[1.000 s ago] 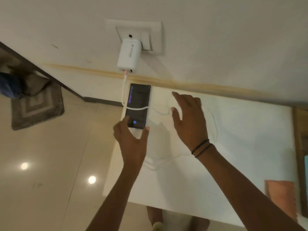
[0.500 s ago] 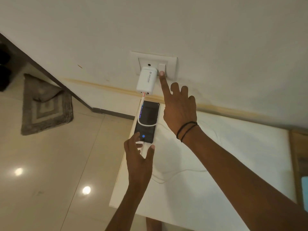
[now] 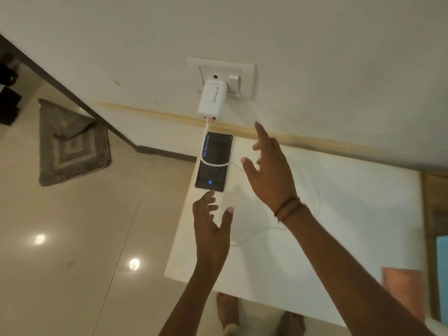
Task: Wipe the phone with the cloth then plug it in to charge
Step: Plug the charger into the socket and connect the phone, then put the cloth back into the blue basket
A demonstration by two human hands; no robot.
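A black phone (image 3: pixel 214 163) lies at the far left corner of the white table (image 3: pixel 339 214), its screen lit with a blue dot and blue digits. A white cable (image 3: pixel 213 164) loops across it and runs up to a white charger (image 3: pixel 212 100) plugged into the wall socket plate (image 3: pixel 247 78). My left hand (image 3: pixel 212 226) hovers open just below the phone's near end, fingertips almost touching it. My right hand (image 3: pixel 271 170) is open in the air to the right of the phone, below the socket switch (image 3: pixel 234 81). An orange cloth (image 3: pixel 402 289) lies at the table's near right.
A grey mat (image 3: pixel 70 144) lies on the glossy tiled floor (image 3: pixel 84 238) to the left. A dark skirting runs along the wall. A wooden edge (image 3: pixel 434 214) and something blue (image 3: pixel 442 258) border the table on the right. Bare feet show under the near table edge.
My right hand has come down off the socket switch and now hangs beside the phone. My left hand has slid back slightly from the phone's near end.
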